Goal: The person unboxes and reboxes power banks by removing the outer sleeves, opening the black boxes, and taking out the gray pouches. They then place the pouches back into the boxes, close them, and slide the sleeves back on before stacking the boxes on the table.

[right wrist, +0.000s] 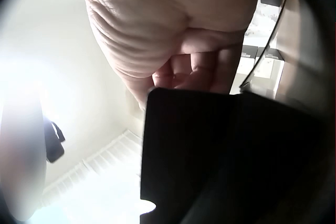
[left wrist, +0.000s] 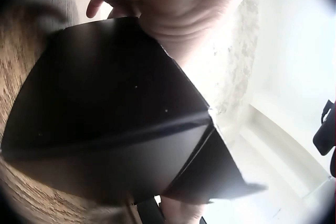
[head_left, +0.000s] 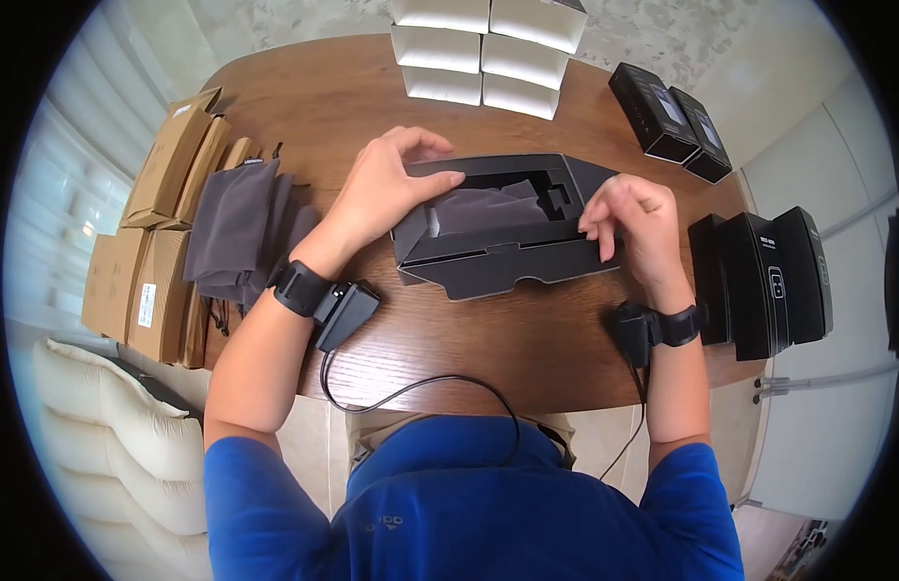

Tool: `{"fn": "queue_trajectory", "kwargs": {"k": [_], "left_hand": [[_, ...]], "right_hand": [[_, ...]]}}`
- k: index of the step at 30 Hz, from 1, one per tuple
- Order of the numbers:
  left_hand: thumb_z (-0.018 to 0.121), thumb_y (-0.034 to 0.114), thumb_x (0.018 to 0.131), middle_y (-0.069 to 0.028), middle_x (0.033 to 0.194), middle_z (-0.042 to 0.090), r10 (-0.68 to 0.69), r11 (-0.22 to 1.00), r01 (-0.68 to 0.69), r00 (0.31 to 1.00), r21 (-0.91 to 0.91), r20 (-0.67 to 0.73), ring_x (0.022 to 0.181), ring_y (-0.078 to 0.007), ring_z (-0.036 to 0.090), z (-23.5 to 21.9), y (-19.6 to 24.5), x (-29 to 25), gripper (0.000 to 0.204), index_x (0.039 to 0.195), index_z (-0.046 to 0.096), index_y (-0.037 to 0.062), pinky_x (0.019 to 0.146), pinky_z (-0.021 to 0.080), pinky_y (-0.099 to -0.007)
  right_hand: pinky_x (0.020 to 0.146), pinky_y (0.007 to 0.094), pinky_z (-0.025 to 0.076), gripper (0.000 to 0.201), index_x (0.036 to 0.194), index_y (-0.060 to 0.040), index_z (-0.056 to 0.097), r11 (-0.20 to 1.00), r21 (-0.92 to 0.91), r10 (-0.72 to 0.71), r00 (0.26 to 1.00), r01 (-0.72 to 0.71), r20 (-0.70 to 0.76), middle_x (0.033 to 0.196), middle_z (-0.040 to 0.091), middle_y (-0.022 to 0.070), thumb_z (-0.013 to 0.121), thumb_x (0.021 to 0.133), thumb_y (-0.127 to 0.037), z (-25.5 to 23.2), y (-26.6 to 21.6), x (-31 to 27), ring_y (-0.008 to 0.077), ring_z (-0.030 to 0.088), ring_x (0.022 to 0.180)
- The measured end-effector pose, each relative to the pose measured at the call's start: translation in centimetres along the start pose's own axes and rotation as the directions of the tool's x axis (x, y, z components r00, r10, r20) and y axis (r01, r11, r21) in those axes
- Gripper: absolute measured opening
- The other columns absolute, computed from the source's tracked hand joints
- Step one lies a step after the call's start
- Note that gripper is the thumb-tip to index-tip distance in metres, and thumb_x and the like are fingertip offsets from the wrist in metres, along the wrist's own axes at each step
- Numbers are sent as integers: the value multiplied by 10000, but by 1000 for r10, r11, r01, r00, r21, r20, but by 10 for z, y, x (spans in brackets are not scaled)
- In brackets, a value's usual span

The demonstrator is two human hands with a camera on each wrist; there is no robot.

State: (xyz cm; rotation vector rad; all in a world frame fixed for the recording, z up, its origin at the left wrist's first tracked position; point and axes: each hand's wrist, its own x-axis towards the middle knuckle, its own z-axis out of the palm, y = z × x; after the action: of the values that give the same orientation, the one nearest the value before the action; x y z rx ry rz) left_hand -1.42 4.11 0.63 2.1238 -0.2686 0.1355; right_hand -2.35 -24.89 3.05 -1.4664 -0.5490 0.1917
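Note:
An opened black box lies on the wooden table in the head view, with a grey cloth pouch inside. My left hand grips the box's left end, thumb over the rim by the pouch. At the right end, the curled fingers of my right hand touch the box's edge. In the left wrist view the box's dark side stands below my left hand. A black flap partly hides the fingers of my right hand in the right wrist view.
Brown cartons and a pile of grey pouches are at the left of the wooden table. White open boxes stand at the back. Small black boxes are back right, larger black boxes at the right edge.

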Motion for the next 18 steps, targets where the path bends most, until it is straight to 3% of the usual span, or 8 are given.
{"fn": "queue_trajectory", "kwargs": {"k": [2,3,4,6,7,12,14,18], "left_hand": [[730,114,747,-80,1082,605,103,988,-102,995,-118,-3,1056,-168,534,3,-3,1,387,1102,613,13,910,425,-282],[730,114,747,-80,1082,605,104,988,-103,995,-118,0,1056,-168,534,2,-4,1,387,1102,613,13,910,425,-282],[681,80,749,-77,1125,578,35,973,-28,999,-227,30,1106,-173,502,0,2,-1,404,1135,580,16,935,409,-284],[632,45,751,-75,1168,551,-29,942,50,997,-331,68,1156,-179,469,-1,5,-2,426,1167,546,18,960,392,-287],[579,18,742,-77,1182,547,-45,903,67,997,-425,63,1170,-181,462,-1,4,-1,425,1165,534,19,972,390,-291],[477,-18,727,-91,1198,540,-63,749,93,996,-656,70,1181,-195,471,0,-8,4,432,1155,522,20,988,395,-294],[459,-21,723,-98,1189,544,-165,624,158,984,-765,69,1172,-197,481,1,-12,5,434,1150,526,26,990,398,-291],[477,1,753,-98,1196,532,-162,582,170,983,-795,92,1161,-194,489,2,-16,6,412,1162,519,25,980,398,-279]], "right_hand": [[554,235,491,183,815,9,663,952,-305,11,996,-37,-87,796,677,88,659,883,-161,11,1,1,126,618,634],[698,283,524,202,921,-21,674,874,-473,-119,993,108,6,1007,669,92,751,784,-147,13,2,3,183,636,844],[698,283,524,202,921,-21,674,874,-474,-119,993,107,4,1007,669,92,751,784,-147,16,-1,4,183,636,844],[911,351,473,383,1064,-72,663,494,-818,-259,948,294,184,1241,572,89,789,717,-176,21,-8,5,248,530,1127],[1060,407,343,611,1224,-115,593,559,-799,-108,975,222,195,1380,457,89,816,668,-235,18,-5,4,300,376,1291],[1109,433,257,808,1352,-132,475,536,-825,-65,983,180,172,1441,393,120,812,658,-371,14,5,4,324,315,1352],[1121,442,229,868,1382,-133,438,510,-841,-62,983,180,173,1459,371,129,809,650,-418,12,8,5,328,293,1370],[1123,453,209,903,1387,-115,430,488,-859,-44,987,154,152,1459,368,141,795,644,-477,11,12,5,329,289,1372]]}}
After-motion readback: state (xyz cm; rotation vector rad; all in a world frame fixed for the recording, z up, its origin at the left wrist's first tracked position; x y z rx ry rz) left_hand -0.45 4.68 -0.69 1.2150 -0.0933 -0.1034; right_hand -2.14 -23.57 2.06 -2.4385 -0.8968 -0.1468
